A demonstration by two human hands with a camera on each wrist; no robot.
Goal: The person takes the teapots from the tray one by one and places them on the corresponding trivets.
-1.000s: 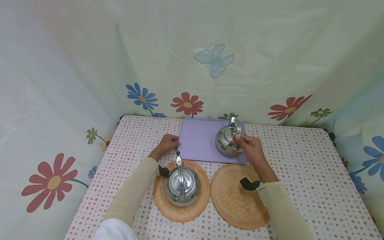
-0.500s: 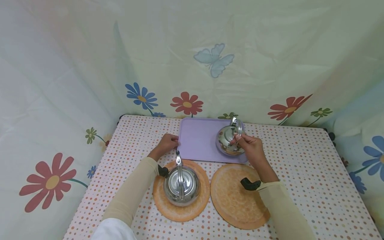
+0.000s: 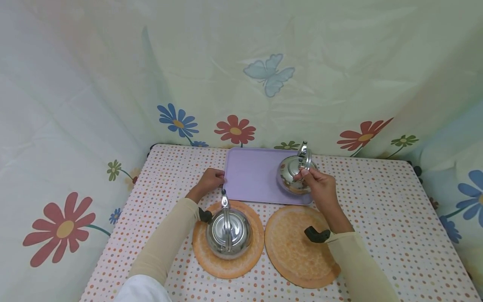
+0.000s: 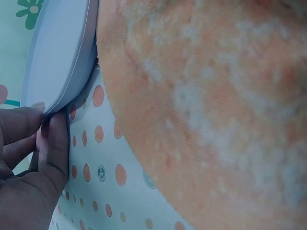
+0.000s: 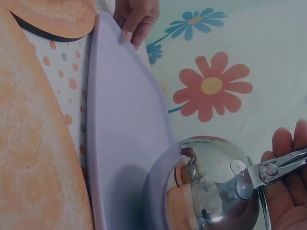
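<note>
With my right hand (image 3: 322, 186) I grip the handle of a shiny metal kettle (image 3: 292, 178), at the right end of a lilac tray (image 3: 253, 172). In the right wrist view the kettle (image 5: 216, 187) casts a shadow on the tray (image 5: 124, 124); whether its base touches is hidden. My left hand (image 3: 209, 182) pinches the tray's left edge, thumb on top and fingers below, as the left wrist view shows at the tray's rim (image 4: 72, 72). A second metal kettle (image 3: 237, 243) stands near my left forearm on a round, bread-patterned mat (image 3: 254, 262).
Another round mat (image 3: 290, 251) lies to the right, partly under my right forearm. Black wrist camera mounts (image 3: 317, 235) stick out from my sleeves. The table has a dotted cloth (image 3: 396, 218), and a flowered curtain (image 3: 320, 84) stands behind it.
The kettle in my right hand has moved a little to the right and slightly up in view, now over the tray's right edge. My left hand, the tray and the second kettle stay put.
</note>
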